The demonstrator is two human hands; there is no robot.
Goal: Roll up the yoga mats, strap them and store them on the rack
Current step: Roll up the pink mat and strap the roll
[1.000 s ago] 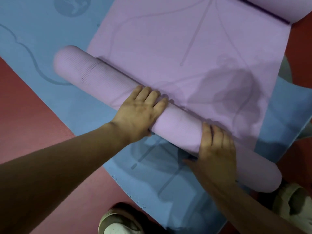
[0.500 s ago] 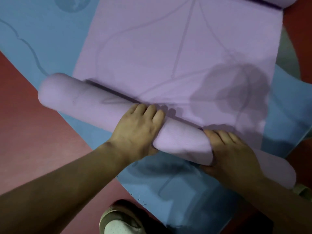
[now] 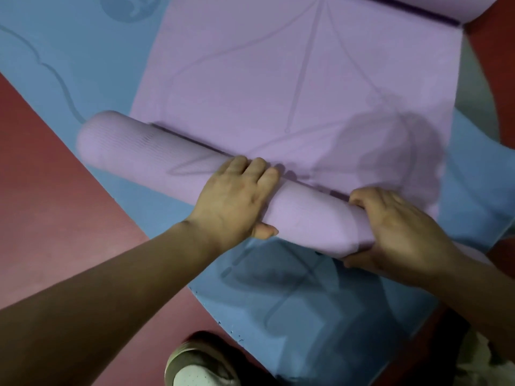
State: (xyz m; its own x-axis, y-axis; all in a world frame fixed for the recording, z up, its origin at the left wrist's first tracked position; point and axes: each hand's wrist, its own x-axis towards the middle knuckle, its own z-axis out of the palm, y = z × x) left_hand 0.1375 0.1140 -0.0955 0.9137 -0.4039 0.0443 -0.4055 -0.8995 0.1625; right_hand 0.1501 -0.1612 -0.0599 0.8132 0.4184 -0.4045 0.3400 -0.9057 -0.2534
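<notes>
A purple yoga mat (image 3: pixel 292 79) lies partly rolled on top of a blue yoga mat (image 3: pixel 292 296). Its rolled part (image 3: pixel 156 160) runs from the left down to the lower right. My left hand (image 3: pixel 237 196) grips the roll near its middle, fingers curled over the top and thumb underneath. My right hand (image 3: pixel 398 232) grips the roll further right, fingers wrapped over it and thumb below. The roll's right end is hidden behind my right hand and forearm. The flat part of the purple mat stretches away to its curled far end (image 3: pixel 446 6).
The mats lie on a red floor (image 3: pixel 55 204). The blue mat spreads out past the purple one on the left (image 3: pixel 69 37) and on the right. My shoe (image 3: pixel 200 369) stands at the bottom edge, just off the blue mat's corner.
The roll has advanced along the purple mat and grown thicker. My right hand went from lying flat on the roll to gripping it; my left hand curled further over the top.
</notes>
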